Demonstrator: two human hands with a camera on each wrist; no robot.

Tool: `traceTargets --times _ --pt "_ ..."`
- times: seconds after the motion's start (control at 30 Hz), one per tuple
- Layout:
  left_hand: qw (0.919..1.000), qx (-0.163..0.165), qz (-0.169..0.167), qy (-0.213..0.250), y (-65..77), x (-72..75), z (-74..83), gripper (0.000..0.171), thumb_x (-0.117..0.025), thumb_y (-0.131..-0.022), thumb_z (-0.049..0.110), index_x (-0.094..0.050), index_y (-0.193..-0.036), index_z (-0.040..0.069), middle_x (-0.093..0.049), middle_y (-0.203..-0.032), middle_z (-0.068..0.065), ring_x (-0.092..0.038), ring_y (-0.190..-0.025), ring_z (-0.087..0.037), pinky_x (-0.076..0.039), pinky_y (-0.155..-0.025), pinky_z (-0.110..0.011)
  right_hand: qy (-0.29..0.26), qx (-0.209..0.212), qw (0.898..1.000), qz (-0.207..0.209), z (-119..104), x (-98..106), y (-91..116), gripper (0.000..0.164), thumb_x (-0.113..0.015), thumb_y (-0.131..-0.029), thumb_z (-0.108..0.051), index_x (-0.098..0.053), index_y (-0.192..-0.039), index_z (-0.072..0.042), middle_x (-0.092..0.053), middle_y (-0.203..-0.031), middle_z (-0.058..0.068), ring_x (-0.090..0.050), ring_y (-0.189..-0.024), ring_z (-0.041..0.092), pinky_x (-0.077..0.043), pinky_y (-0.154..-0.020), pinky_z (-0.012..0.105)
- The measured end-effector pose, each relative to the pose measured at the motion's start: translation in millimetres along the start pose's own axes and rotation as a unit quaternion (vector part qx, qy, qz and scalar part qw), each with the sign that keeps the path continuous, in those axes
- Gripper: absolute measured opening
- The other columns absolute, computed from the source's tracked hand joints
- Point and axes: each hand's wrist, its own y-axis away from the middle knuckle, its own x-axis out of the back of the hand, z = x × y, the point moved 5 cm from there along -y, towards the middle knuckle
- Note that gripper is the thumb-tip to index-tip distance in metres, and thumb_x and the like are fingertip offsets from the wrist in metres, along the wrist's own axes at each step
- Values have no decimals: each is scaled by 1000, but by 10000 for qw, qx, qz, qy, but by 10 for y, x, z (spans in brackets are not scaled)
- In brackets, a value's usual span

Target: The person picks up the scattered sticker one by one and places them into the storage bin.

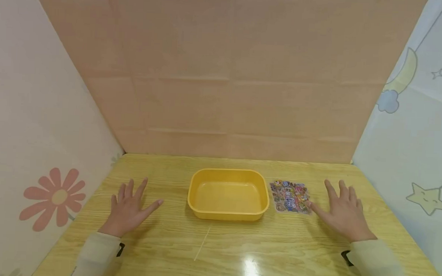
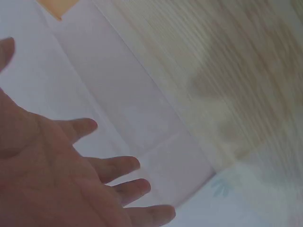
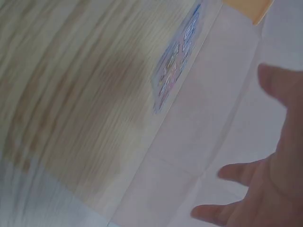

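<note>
A yellow rectangular plastic tub [image 1: 228, 215] stands on the wooden table between the two hands, with nothing in it. To its right lies a flat sheet of colourful cartoon stickers [image 1: 290, 196], also visible in the right wrist view as a sticker sheet [image 3: 177, 59]. The left hand [image 1: 127, 210] hovers left of the tub with fingers spread and holds nothing; in its wrist view the palm and fingers of the left hand [image 2: 61, 175] show. Just right of the stickers is the right hand [image 1: 345, 213], fingers spread, its thumb tip overlapping the sheet's edge in the head view.
The wood-grain table [image 1: 172, 243] has a tan paper backdrop [image 1: 231, 81] behind it. A pale panel with a flower print [image 1: 59, 197] borders the left side, and one with moon and star prints [image 1: 429, 198] the right. Light glares on the near tabletop.
</note>
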Motion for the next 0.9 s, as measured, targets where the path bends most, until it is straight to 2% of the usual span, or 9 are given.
traceTargets --times 0.07,0.13,0.23,0.33,0.43,0.5,0.67,0.77,0.9 --pt "9997 -27 -5 232 1 -29 19 90 -48 -97 64 -24 -157 0 -14 -154 -42 -12 -139 -65 -19 -99 -82 -86 -103 9998 -174 -9 -18 -3 93 -54 -96 -59 -26 -151 11 -16 -146 51 -17 -127 75 -25 -89 84" --pt "9988 -29 22 484 5 -54 43 82 -48 -100 58 -34 -151 -5 -24 -150 -41 -25 -135 -62 -31 -97 -77 -153 -234 9989 -370 -31 -47 -10 90 -51 -98 -59 -34 -145 16 -25 -141 51 -26 -122 73 -34 -85 80" --pt "9955 61 51 940 9 -88 93 68 -50 -102 48 -48 -139 -9 -40 -142 -37 -50 -118 -50 -45 -91 -65 -307 -411 9969 -604 -88 -101 -31 86 -50 -98 -59 -43 -138 17 -39 -133 47 -42 -114 66 -44 -78 71" --pt "9891 228 22 1455 1 -132 165 54 -54 -103 40 -57 -131 -6 -55 -131 -29 -63 -101 -36 -52 -86 -53 -459 -580 9941 -794 -148 -170 -60 85 -51 -98 -60 -45 -138 15 -46 -130 43 -50 -112 58 -48 -77 66" --pt "9819 370 -83 1856 -15 -195 269 44 -56 -103 34 -61 -127 -2 -63 -121 -21 -66 -94 -27 -55 -81 -45 -511 -718 9918 -920 -201 -243 -93 84 -52 -98 -58 -44 -139 15 -47 -130 42 -51 -113 55 -49 -79 64" --pt "9792 387 -116 1987 -27 -237 345 40 -57 -102 33 -63 -125 0 -66 -115 -16 -66 -89 -22 -55 -77 -40 -512 -747 9910 -985 -229 -293 -126 83 -54 -97 -57 -46 -136 16 -49 -124 42 -54 -108 52 -51 -75 61" --pt "9788 256 -63 2032 -41 -314 527 32 -59 -102 30 -67 -117 3 -68 -104 -8 -62 -83 -16 -53 -75 -35 -463 -767 9894 -1147 -277 -376 -205 86 -58 -93 -59 -47 -131 18 -52 -104 34 -58 -84 38 -50 -60 50" --pt "9791 185 -31 2027 -32 -336 609 28 -59 -101 28 -68 -113 4 -68 -101 -7 -62 -83 -15 -52 -75 -35 -339 -878 9880 -1225 -295 -400 -229 92 -59 -91 -61 -45 -133 20 -49 -101 34 -57 -78 36 -50 -59 50" --pt "9787 139 -74 2047 -16 -353 693 26 -59 -102 26 -68 -112 4 -67 -101 -7 -61 -85 -16 -52 -76 -36 -226 -1050 9855 -1313 -316 -408 -227 90 -63 -89 -61 -49 -128 19 -46 -97 32 -56 -73 35 -49 -56 48"
